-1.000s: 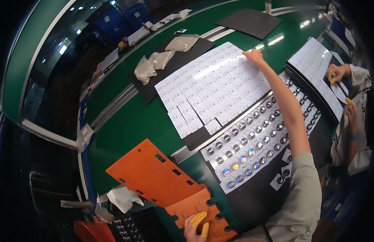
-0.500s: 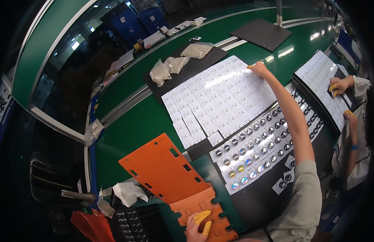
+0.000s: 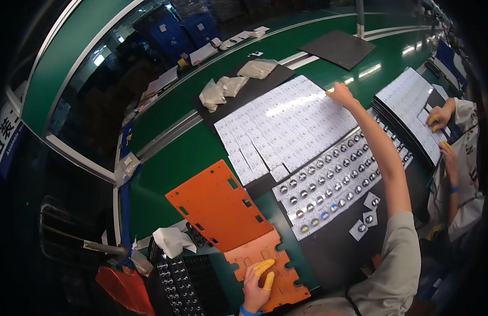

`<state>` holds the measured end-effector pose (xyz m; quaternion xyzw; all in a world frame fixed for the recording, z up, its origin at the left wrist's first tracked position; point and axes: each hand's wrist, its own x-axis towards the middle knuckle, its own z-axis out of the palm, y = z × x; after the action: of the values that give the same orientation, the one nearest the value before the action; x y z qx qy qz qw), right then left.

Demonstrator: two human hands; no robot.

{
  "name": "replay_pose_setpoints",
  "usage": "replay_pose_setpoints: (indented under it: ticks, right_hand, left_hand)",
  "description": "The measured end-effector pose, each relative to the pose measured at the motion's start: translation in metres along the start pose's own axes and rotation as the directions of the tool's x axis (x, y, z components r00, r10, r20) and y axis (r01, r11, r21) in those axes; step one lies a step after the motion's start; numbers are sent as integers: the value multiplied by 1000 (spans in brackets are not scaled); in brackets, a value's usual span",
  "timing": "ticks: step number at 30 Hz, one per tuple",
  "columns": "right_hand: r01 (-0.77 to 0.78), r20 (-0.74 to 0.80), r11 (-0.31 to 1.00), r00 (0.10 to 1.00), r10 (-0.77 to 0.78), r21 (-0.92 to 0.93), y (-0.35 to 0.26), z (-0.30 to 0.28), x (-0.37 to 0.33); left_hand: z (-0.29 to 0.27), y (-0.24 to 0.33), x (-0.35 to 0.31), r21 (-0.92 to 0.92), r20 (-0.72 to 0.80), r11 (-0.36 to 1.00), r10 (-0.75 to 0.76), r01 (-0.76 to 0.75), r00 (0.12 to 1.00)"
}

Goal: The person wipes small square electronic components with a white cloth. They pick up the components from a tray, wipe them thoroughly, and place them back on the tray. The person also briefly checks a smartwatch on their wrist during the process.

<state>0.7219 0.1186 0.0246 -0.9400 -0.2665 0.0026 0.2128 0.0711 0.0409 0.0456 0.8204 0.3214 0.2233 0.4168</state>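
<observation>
My left hand (image 3: 257, 286), with yellow finger cots, rests fingers apart on the lower plate of an orange hinged fixture (image 3: 286, 274). Its upper plate (image 3: 220, 205) is raised, slanting away to the left. My right arm stretches far across the table. At the far right edge of a spread of white circuit boards (image 3: 286, 124), my right hand (image 3: 343, 96) has its fingers drawn together; anything between them is hidden. Nearer me lies a white board panel with rows of shiny round lenses (image 3: 328, 179). Loose small lens boards (image 3: 369, 218) lie on the black mat beside my right arm.
Another person's hands (image 3: 440, 117) work at a stack of white boards (image 3: 407, 97) on the right. Clear plastic bags (image 3: 233, 84) lie on a black sheet at the back. A black lens tray (image 3: 178, 287), white crumpled paper (image 3: 173, 241) and a red bag (image 3: 123, 289) are at lower left.
The whole view has shifted slightly. My right hand stays at the boards' far edge, and my left hand remains on the orange fixture. The other person's hands have moved a little.
</observation>
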Motion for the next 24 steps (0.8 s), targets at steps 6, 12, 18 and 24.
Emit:
replay_pose_setpoints:
  ticks: [6, 12, 18, 24]
  right_hand:
    - [458, -105, 884, 879, -466, -91, -39, -50, -128]
    - [597, -324, 784, 785, -527, 171, -20, -117, -329]
    - [349, -394, 818, 904, -166, 458, 39, -101, -467]
    - [226, -291, 910, 949, -125, 347, 64, -69, -515]
  left_hand:
    - [3, -7, -6, -17, -21, 998, 58, -58, 998]
    - [6, -15, -8, -163, -42, 986, 36, -42, 998]
    - [6, -29, -9, -282, -75, 955, 71, -89, 995]
    - [3, -27, -11, -458, -76, 886, 39, -69, 996]
